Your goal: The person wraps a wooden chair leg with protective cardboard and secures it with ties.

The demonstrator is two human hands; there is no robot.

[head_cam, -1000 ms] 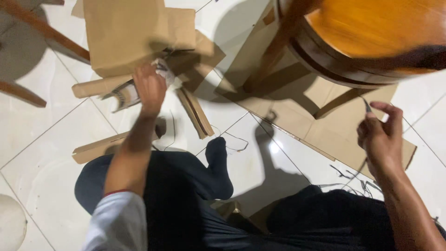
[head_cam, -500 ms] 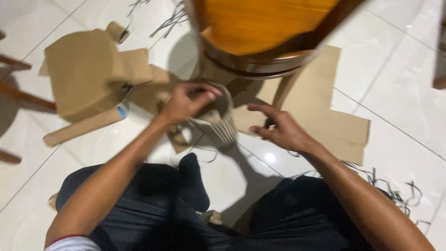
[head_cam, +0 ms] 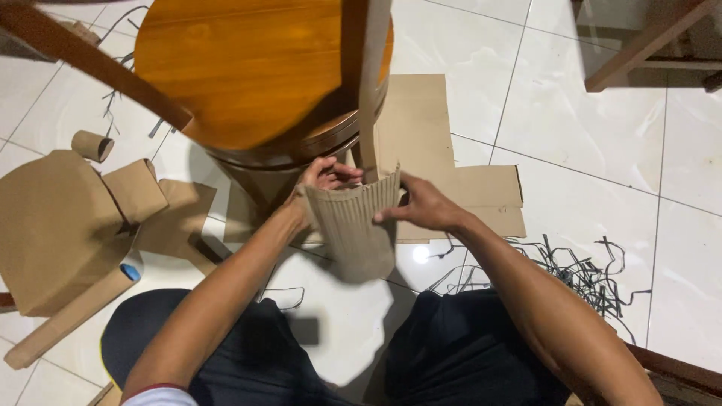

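Note:
I sit on a white tiled floor with my legs apart. Both hands hold a curved piece of ribbed corrugated cardboard (head_cam: 355,225) upright in front of me. My left hand (head_cam: 320,180) grips its left top edge. My right hand (head_cam: 423,204) pinches its right edge. The piece stands just below a round wooden stool seat (head_cam: 248,68), beside one of the stool's legs (head_cam: 370,98).
A flat cardboard sheet (head_cam: 481,195) lies under the stool. A folded cardboard shape (head_cam: 60,225) and a cardboard tube (head_cam: 92,144) lie at left. Thin dark paper strips (head_cam: 579,271) are scattered at right. Wooden furniture legs (head_cam: 639,45) stand at the top right.
My left hand picked the corrugated piece up from the left pile and brought it to the middle. My right hand came in and took its other edge. The view swung right.

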